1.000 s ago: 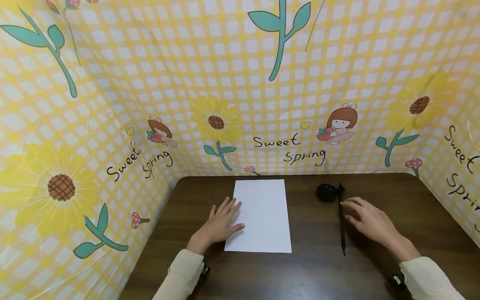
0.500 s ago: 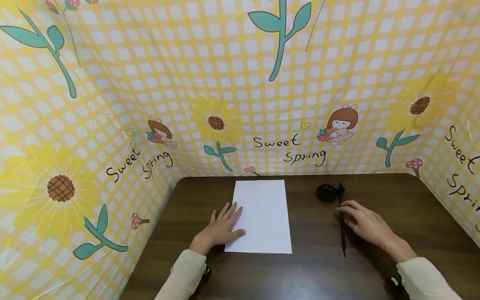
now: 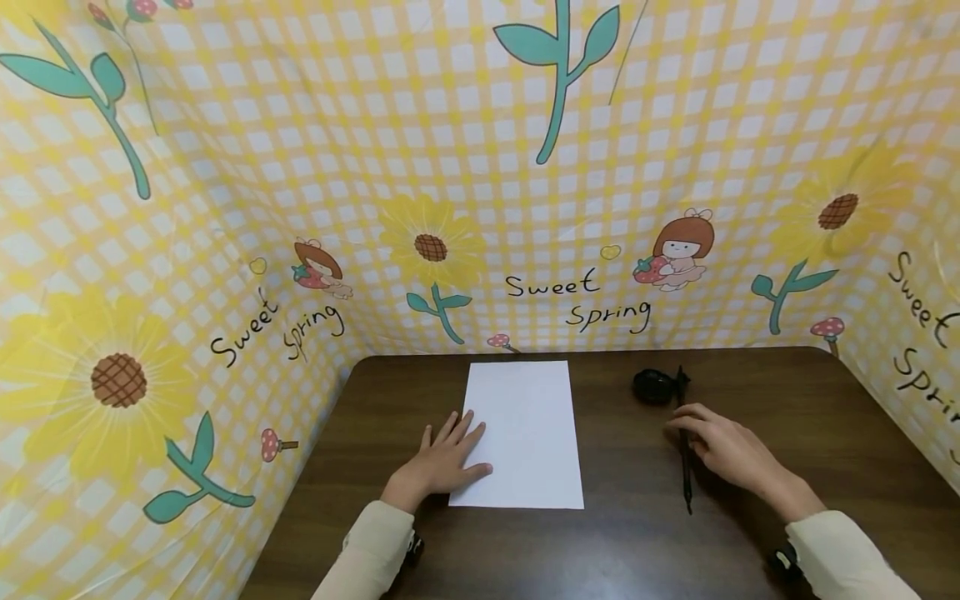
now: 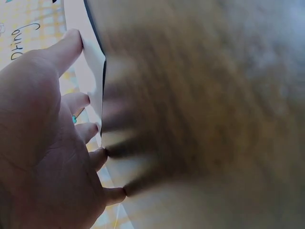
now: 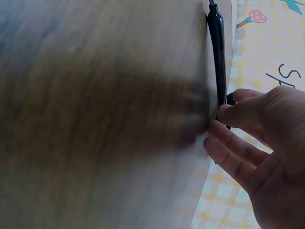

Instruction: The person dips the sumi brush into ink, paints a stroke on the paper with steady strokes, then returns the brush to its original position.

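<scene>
A white sheet of paper (image 3: 528,433) lies on the brown table, its left edge under the spread thumb and fingers of my left hand (image 3: 446,462). The left wrist view shows that hand's fingertips (image 4: 89,131) along the paper's edge, some over bare wood. To the right, my right hand (image 3: 738,450) pinches a slim black calligraphy brush (image 3: 686,479) about midway along it. Thumb and fingers sit on either side of its handle (image 5: 219,57) in the right wrist view. The brush's far end rests by a round black dish (image 3: 653,387); its near end points toward me.
The table (image 3: 630,550) is bounded at the back and sides by a yellow checked cloth (image 3: 480,167) with printed flowers. Bare wood lies between the paper and the brush.
My right hand has shifted slightly left and toward me, its fingers coming over the brush and taking hold. The left hand has slid a little toward me on the paper.
</scene>
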The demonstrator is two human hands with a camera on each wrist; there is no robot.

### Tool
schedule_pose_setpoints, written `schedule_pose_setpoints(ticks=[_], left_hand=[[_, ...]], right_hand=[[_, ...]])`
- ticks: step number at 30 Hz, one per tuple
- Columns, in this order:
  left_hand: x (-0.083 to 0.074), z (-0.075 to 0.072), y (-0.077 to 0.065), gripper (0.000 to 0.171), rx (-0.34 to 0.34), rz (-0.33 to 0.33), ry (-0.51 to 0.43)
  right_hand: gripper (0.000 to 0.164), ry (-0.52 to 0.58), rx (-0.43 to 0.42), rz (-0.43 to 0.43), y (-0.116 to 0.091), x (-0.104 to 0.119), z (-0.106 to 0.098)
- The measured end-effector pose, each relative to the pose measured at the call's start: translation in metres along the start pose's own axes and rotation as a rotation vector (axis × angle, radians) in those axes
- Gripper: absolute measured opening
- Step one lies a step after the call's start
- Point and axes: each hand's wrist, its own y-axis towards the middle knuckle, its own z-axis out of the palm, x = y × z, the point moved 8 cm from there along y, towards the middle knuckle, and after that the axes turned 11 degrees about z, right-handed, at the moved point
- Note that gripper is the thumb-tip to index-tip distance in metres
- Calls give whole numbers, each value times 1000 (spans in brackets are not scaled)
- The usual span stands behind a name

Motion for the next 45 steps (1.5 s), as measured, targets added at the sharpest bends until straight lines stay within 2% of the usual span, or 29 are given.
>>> schedule_pose_setpoints(ticks=[7, 17, 27, 35, 40, 45], left_hand=[[0, 0, 0, 87, 8, -14, 25], [2, 0, 2, 86, 18, -8, 25], [-1, -2, 1, 86, 15, -12, 12], [-2, -3, -1, 88, -4, 19, -38], [0, -2, 0, 89, 4, 12, -32], [6, 4, 3, 91, -29, 38, -43]], right_hand=[[40, -12, 19, -13, 2, 3, 1], [34, -45, 30, -5, 2, 0, 5], [31, -32, 44, -22, 3, 2, 7], [29, -39, 36, -30, 4, 3, 6], [28, -23, 41, -22, 4, 3, 5], [28, -6, 22, -18, 4, 3, 2]])
